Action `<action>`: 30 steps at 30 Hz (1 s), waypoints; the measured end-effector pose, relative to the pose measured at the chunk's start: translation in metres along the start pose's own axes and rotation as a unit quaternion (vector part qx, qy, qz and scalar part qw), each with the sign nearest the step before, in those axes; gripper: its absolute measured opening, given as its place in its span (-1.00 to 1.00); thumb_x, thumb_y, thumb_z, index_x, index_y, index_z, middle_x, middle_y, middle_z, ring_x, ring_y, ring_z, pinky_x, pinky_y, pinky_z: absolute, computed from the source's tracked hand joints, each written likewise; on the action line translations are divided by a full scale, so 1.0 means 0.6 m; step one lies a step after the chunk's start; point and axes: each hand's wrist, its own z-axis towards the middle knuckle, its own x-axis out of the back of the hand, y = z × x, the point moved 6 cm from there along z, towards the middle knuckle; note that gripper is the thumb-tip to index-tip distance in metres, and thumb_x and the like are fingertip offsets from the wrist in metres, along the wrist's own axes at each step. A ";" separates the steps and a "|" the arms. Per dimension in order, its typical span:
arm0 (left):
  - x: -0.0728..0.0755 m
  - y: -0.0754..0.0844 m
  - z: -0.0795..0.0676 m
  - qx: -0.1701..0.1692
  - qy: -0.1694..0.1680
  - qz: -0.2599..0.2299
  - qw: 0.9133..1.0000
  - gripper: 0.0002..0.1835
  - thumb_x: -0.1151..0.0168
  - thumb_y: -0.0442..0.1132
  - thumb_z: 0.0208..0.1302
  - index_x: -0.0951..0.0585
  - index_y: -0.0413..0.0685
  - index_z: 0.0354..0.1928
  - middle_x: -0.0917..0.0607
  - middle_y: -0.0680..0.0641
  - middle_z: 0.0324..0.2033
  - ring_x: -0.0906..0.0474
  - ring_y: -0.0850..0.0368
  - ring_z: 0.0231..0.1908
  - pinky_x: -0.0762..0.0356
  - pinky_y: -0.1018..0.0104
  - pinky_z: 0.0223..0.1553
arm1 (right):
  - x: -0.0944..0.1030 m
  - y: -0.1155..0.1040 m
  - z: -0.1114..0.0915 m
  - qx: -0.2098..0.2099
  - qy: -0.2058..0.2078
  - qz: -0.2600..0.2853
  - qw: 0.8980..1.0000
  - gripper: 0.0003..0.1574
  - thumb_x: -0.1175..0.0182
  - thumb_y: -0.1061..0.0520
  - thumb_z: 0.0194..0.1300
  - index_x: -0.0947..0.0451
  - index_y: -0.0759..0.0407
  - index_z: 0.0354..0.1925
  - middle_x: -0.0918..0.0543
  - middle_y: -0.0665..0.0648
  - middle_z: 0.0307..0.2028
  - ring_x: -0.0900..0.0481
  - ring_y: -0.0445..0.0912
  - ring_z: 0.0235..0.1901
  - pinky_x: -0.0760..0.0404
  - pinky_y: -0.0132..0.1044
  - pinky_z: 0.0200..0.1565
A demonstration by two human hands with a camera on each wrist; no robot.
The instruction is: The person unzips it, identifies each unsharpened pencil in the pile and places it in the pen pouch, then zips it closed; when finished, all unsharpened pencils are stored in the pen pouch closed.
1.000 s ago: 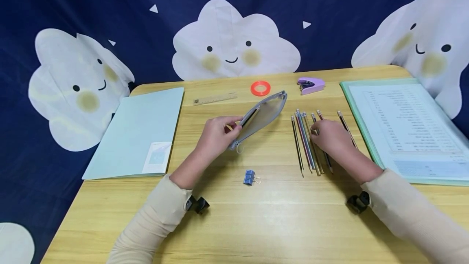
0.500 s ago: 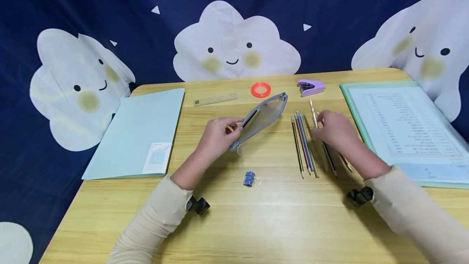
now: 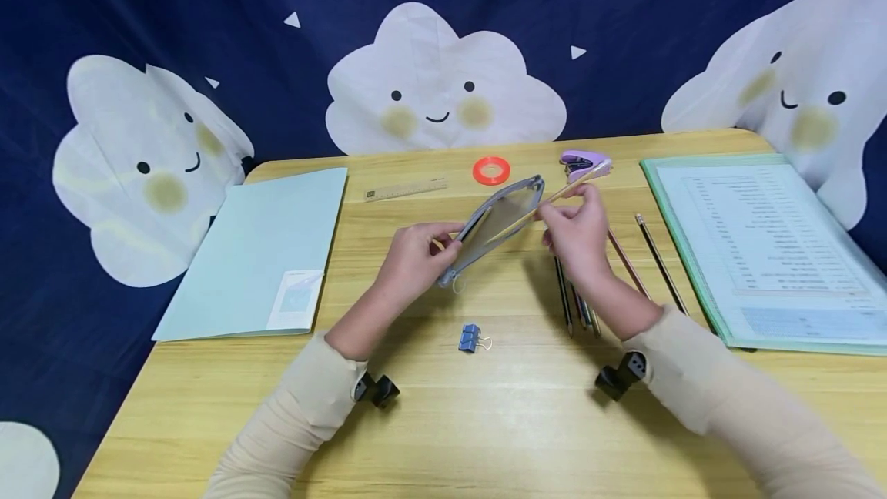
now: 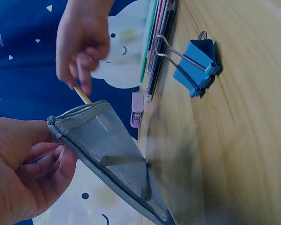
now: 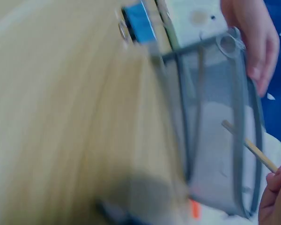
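Observation:
In the head view my left hand pinches the near edge of a grey mesh zip pencil case, tilted above the table with its mouth open. A dark pencil lies inside along its edge. My right hand pinches a gold pencil slantwise, its lower end within the mouth of the case. The right wrist view shows this pencil crossing the zip rim. Below the right hand, several pencils lie side by side on the table, their upper parts hidden by it.
Two more pencils lie right of the hand. A blue binder clip sits in front of the case. Behind are a ruler, red tape ring and purple stapler. Folders flank both sides.
My right hand has picked up the gold pencil from the row and carried it left, into the mouth of the pencil case. The left hand and case have hardly moved.

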 end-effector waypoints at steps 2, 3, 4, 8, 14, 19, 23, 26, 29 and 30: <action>-0.002 0.003 -0.001 0.000 0.000 -0.009 1.000 -0.74 -0.14 -0.27 0.09 -0.60 -0.01 -0.13 -0.58 0.08 -0.53 -0.47 0.27 -0.61 -0.42 0.51 -0.68 | -0.025 0.020 -0.005 -0.064 -0.039 0.011 0.997 -0.60 -0.06 0.34 0.00 -0.14 0.20 -0.18 -0.60 0.20 -0.55 -0.33 -0.18 -0.89 -0.27 -0.40 -0.89; -0.004 0.004 -0.001 -0.001 -0.001 -0.012 1.000 -0.74 -0.14 -0.28 0.09 -0.59 -0.02 -0.13 -0.58 0.08 -0.53 -0.47 0.27 -0.61 -0.42 0.51 -0.68 | -0.037 0.030 -0.007 -0.101 -0.065 0.017 0.993 -0.58 -0.04 0.34 0.00 -0.14 0.23 -0.15 -0.59 0.18 -0.55 -0.32 -0.20 -0.89 -0.28 -0.42 -0.88; -0.005 0.006 -0.001 -0.002 -0.002 -0.015 1.000 -0.73 -0.14 -0.28 0.09 -0.59 -0.04 -0.12 -0.58 0.07 -0.53 -0.47 0.27 -0.60 -0.42 0.52 -0.68 | -0.049 0.038 -0.010 -0.137 -0.093 0.023 0.986 -0.54 -0.03 0.34 0.00 -0.13 0.26 -0.09 -0.59 0.17 -0.55 -0.32 -0.22 -0.88 -0.28 -0.44 -0.87; -0.012 0.012 -0.001 -0.012 -0.010 -0.026 1.000 -0.73 -0.13 -0.28 0.09 -0.58 -0.08 -0.11 -0.58 0.07 -0.54 -0.48 0.29 -0.61 -0.42 0.53 -0.69 | -0.080 0.057 -0.018 -0.248 -0.198 0.033 0.948 -0.45 -0.01 0.30 0.07 -0.10 0.34 0.05 -0.59 0.13 -0.53 -0.33 -0.26 -0.84 -0.32 -0.49 -0.82; -0.014 0.015 -0.001 -0.022 -0.013 -0.026 0.999 -0.71 -0.13 -0.29 0.10 -0.57 -0.10 -0.09 -0.58 0.06 -0.53 -0.48 0.26 -0.63 -0.41 0.52 -0.71 | -0.083 0.055 -0.020 -0.301 -0.296 0.038 0.906 -0.52 0.07 0.21 0.22 -0.16 0.44 0.06 -0.59 0.19 -0.44 -0.42 -0.23 -0.76 -0.41 -0.50 -0.72; -0.009 0.014 0.001 -0.019 -0.007 -0.016 1.000 -0.72 -0.14 -0.27 0.10 -0.58 -0.06 -0.10 -0.59 0.06 -0.52 -0.48 0.26 -0.61 -0.41 0.52 -0.71 | -0.056 0.034 -0.015 -0.253 -0.305 0.012 0.918 -0.34 0.05 0.19 0.21 0.01 0.33 0.22 -0.56 0.24 -0.27 -0.47 -0.19 -0.70 -0.47 -0.45 -0.64; -0.004 0.013 0.001 -0.015 -0.001 -0.014 1.000 -0.73 -0.14 -0.26 0.10 -0.59 -0.04 -0.12 -0.58 0.08 -0.52 -0.46 0.29 -0.61 -0.40 0.50 -0.70 | -0.019 0.012 -0.010 -0.190 -0.289 -0.051 0.937 -0.34 0.04 0.20 0.18 -0.05 0.29 0.23 -0.57 0.20 -0.33 -0.46 -0.18 -0.70 -0.49 -0.39 -0.62; -0.001 0.011 0.000 -0.011 0.001 -0.017 1.000 -0.73 -0.14 -0.26 0.10 -0.59 -0.03 -0.12 -0.58 0.09 -0.52 -0.45 0.30 -0.61 -0.40 0.49 -0.69 | 0.015 0.002 -0.001 -0.126 -0.257 -0.118 0.951 -0.47 0.03 0.21 0.15 -0.24 0.33 0.12 -0.56 0.19 -0.41 -0.45 -0.17 -0.72 -0.50 -0.33 -0.64; -0.001 0.008 -0.001 -0.007 0.002 -0.018 1.000 -0.74 -0.14 -0.25 0.10 -0.59 -0.02 -0.12 -0.58 0.09 -0.52 -0.46 0.29 -0.61 -0.41 0.48 -0.69 | 0.049 0.011 0.007 -0.082 -0.215 -0.184 0.956 -0.54 -0.01 0.19 0.13 -0.36 0.35 0.01 -0.55 0.25 -0.44 -0.45 -0.14 -0.72 -0.51 -0.28 -0.63; -0.001 0.007 -0.002 -0.006 0.002 -0.018 1.000 -0.74 -0.14 -0.25 0.10 -0.59 -0.02 -0.12 -0.58 0.09 -0.52 -0.46 0.28 -0.60 -0.41 0.48 -0.69 | 0.059 0.018 0.009 -0.073 -0.206 -0.203 0.955 -0.56 -0.02 0.17 0.14 -0.37 0.35 -0.01 -0.55 0.28 -0.43 -0.46 -0.12 -0.72 -0.52 -0.25 -0.63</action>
